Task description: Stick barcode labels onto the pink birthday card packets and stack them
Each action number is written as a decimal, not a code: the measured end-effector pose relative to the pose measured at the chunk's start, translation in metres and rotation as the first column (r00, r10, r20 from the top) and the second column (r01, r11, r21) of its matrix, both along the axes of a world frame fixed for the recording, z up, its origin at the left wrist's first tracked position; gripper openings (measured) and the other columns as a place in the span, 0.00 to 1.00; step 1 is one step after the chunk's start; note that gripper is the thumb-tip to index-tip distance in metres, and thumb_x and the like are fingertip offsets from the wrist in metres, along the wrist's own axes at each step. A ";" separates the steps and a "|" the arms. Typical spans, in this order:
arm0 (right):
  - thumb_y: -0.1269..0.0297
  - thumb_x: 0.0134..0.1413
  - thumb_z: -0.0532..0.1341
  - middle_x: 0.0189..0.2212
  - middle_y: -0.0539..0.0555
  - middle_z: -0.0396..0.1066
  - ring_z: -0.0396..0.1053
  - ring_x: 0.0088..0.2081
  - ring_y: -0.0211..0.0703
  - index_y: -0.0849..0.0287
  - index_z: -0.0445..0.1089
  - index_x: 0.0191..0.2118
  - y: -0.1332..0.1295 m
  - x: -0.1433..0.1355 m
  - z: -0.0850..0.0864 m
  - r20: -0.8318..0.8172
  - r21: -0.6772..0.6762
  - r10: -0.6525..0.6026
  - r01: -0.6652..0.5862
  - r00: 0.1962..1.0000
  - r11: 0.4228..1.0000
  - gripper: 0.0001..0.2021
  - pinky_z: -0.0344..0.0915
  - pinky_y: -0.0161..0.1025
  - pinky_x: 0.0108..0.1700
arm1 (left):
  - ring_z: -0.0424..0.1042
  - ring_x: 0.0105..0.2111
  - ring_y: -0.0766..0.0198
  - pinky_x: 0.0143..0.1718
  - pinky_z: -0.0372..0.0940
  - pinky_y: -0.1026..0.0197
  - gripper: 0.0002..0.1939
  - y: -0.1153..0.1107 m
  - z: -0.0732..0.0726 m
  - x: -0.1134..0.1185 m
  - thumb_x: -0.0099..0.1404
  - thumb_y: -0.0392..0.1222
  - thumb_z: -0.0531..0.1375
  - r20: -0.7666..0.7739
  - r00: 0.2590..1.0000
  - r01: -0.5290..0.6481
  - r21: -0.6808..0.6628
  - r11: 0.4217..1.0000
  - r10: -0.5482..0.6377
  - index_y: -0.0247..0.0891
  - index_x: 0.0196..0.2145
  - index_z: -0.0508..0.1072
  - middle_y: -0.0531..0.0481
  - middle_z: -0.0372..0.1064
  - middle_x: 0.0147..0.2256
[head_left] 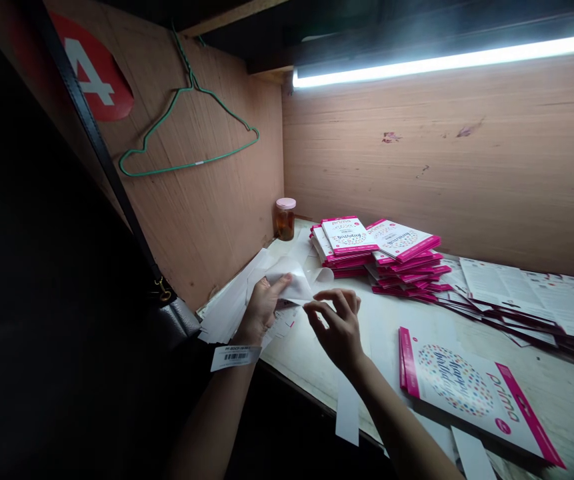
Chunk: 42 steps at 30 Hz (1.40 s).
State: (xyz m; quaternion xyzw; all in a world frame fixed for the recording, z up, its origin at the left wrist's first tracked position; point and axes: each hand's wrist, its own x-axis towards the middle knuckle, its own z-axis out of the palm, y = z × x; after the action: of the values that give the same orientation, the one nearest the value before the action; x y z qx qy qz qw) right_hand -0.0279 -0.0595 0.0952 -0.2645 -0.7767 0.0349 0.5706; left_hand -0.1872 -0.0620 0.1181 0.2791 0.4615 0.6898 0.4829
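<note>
My left hand point(263, 303) is closed on a folded white sheet point(289, 279), its thumb pressed over the top. Around that wrist sticks a white barcode label point(235, 357). My right hand point(335, 328) has its fingers curled, thumb and index finger pinched together at the sheet's right corner. What lies between those fingertips is too small to make out. Under and left of my left hand, loose white paper strips point(231, 303) are spread on the table point(381, 317). Just behind the hands, a piece of translucent backing paper point(321, 277) curls up.
Behind stand stacks of pink-and-white "prima" birthday packs point(349, 235), point(401, 240). Another pack point(459, 387) lies at front right. Printed cards point(511, 293) fan along the back wall. A lidded jar point(285, 220) stands in the corner. A green hanger point(191, 163) and a bag point(179, 320) hang left.
</note>
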 end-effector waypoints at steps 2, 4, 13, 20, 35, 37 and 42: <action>0.70 0.57 0.61 0.32 0.53 0.69 0.63 0.38 0.48 0.52 0.70 0.33 -0.013 0.000 0.005 -0.104 -0.105 0.073 -0.084 0.992 0.991 0.05 0.58 0.48 0.43 | 0.77 0.32 0.56 0.33 0.72 0.59 0.19 0.001 -0.001 -0.004 0.47 0.43 0.73 0.072 0.997 -0.026 -0.067 0.997 0.031 0.35 0.36 0.74 0.47 0.77 0.31; 0.66 0.59 0.60 0.31 0.52 0.68 0.65 0.36 0.47 0.53 0.68 0.34 -0.025 -0.005 0.009 -0.294 -0.293 0.166 -0.254 0.941 0.922 0.02 0.62 0.46 0.40 | 0.77 0.32 0.56 0.33 0.72 0.59 0.20 0.003 -0.001 -0.006 0.47 0.42 0.73 0.110 0.991 -0.061 -0.106 0.992 0.073 0.36 0.36 0.74 0.48 0.77 0.31; 0.59 0.56 0.63 0.28 0.52 0.67 0.65 0.31 0.44 0.55 0.67 0.36 -0.042 -0.066 -0.003 -0.273 -0.439 0.198 -0.305 0.941 0.845 0.06 0.65 0.41 0.34 | 0.71 0.21 0.64 0.22 0.66 0.64 0.16 -0.001 0.000 0.005 0.46 0.44 0.73 -0.043 0.997 -0.064 -0.151 0.986 0.058 0.38 0.26 0.71 0.54 0.70 0.21; 0.66 0.56 0.63 0.43 0.58 0.66 0.64 0.46 0.52 0.53 0.65 0.47 0.008 -0.016 -0.006 -0.049 -0.212 0.062 -0.071 0.997 0.975 0.13 0.63 0.51 0.47 | 0.77 0.31 0.58 0.34 0.72 0.59 0.19 0.003 -0.006 -0.005 0.48 0.44 0.73 0.042 0.997 -0.055 -0.098 0.994 0.059 0.34 0.35 0.74 0.46 0.76 0.31; 0.67 0.56 0.65 0.32 0.52 0.69 0.63 0.37 0.46 0.53 0.75 0.41 0.032 -0.001 -0.010 0.028 -0.066 0.076 -0.074 0.997 0.995 0.06 0.58 0.45 0.42 | 0.72 0.25 0.63 0.32 0.69 0.61 0.16 0.003 -0.013 -0.004 0.50 0.49 0.71 -0.124 0.990 0.072 -0.009 0.997 -0.073 0.32 0.27 0.76 0.50 0.74 0.24; 0.68 0.57 0.64 0.32 0.52 0.69 0.63 0.38 0.46 0.53 0.75 0.36 0.030 -0.003 -0.012 0.023 -0.025 0.035 -0.034 0.999 0.999 0.03 0.58 0.45 0.42 | 0.71 0.24 0.64 0.30 0.68 0.62 0.16 0.004 -0.013 -0.003 0.49 0.49 0.71 -0.127 0.991 0.032 -0.001 0.999 -0.032 0.32 0.26 0.75 0.52 0.73 0.23; 0.67 0.58 0.63 0.38 0.54 0.69 0.64 0.40 0.46 0.54 0.73 0.43 0.027 -0.005 -0.016 0.036 0.003 0.001 -0.001 0.999 1.000 0.07 0.58 0.45 0.43 | 0.72 0.25 0.63 0.30 0.68 0.62 0.17 0.005 -0.011 -0.004 0.49 0.49 0.71 -0.084 0.995 0.045 -0.018 0.999 -0.046 0.32 0.27 0.75 0.51 0.74 0.24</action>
State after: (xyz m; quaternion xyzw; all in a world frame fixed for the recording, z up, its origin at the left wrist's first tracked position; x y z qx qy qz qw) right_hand -0.0330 -0.0321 0.0797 -0.2640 -0.7870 0.0294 0.5568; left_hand -0.1910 -0.0567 0.1066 0.3147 0.4806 0.6624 0.4808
